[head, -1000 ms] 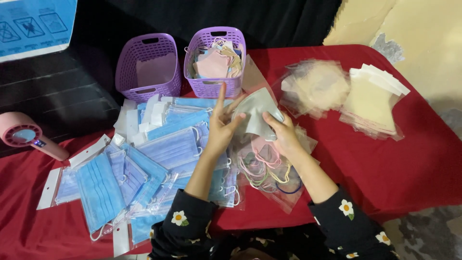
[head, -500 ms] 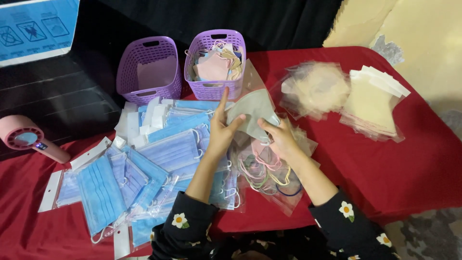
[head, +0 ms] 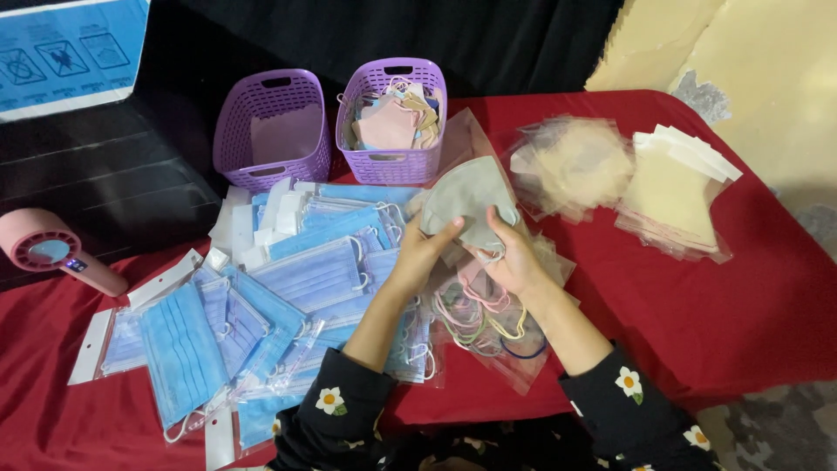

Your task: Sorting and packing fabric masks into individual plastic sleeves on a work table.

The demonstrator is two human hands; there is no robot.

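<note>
A folded grey face mask — cup-shaped, pale, with a centre crease — is held up above the red table, near the middle, just in front of the right purple basket. A thin ear loop dangles from its near edge.

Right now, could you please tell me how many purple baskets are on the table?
2: one purple basket at the back, nearly empty, and another just right of it, filled with masks. None seems hidden.
</note>
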